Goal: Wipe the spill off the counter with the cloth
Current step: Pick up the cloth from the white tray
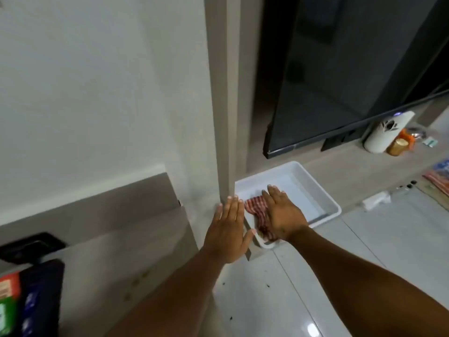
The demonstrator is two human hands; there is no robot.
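A red and white checked cloth point(256, 210) lies crumpled in the near left corner of a white plastic tray point(323, 193) on the floor. My right hand point(281, 212) is stretched flat over the cloth with its fingers apart; I cannot tell whether it touches the cloth. My left hand point(228, 229) hovers flat and open just left of the tray, over the edge of the beige counter point(136, 254). Small brown spots point(136, 280) mark the counter near its front. Part of the cloth is hidden under my right hand.
A beige pillar point(223, 117) rises right behind the tray. A dark TV screen point(352, 81) leans at the right, with a white bottle point(384, 132) and a jar point(397, 145) beside it. A black box point(41, 293) and a black wall socket point(31, 244) sit at the left.
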